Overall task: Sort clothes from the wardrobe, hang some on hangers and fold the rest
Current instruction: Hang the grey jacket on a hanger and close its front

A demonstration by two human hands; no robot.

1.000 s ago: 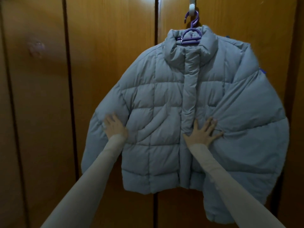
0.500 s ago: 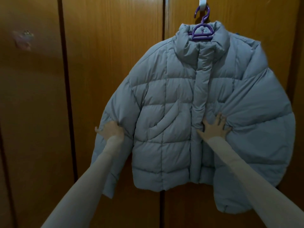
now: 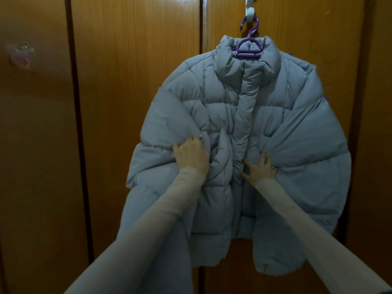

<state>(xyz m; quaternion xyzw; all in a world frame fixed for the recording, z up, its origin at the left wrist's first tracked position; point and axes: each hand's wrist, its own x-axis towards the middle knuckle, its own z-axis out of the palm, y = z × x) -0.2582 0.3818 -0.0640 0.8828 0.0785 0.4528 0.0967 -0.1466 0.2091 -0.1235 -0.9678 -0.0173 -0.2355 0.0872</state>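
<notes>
A pale blue puffer jacket (image 3: 292, 145) hangs zipped on a purple hanger (image 3: 247, 48) against the wardrobe doors. Both sleeves are drawn in across its front. My left hand (image 3: 191, 154) grips the left sleeve, fingers curled into the fabric, and holds it against the jacket's chest. Just right of the zip, my right hand (image 3: 259, 169) presses the right sleeve against the body with spread fingers. The hanger's shoulders are hidden inside the jacket.
The hanger hooks onto a white hook (image 3: 250, 9) at the top of a brown wooden wardrobe door (image 3: 135, 81). All doors are closed. A faded sticker (image 3: 20, 54) sits on the far left door.
My left hand took hold of the left sleeve and pulled it right, across the jacket's front. My right hand stayed pressed on the right sleeve. The view shifted left.
</notes>
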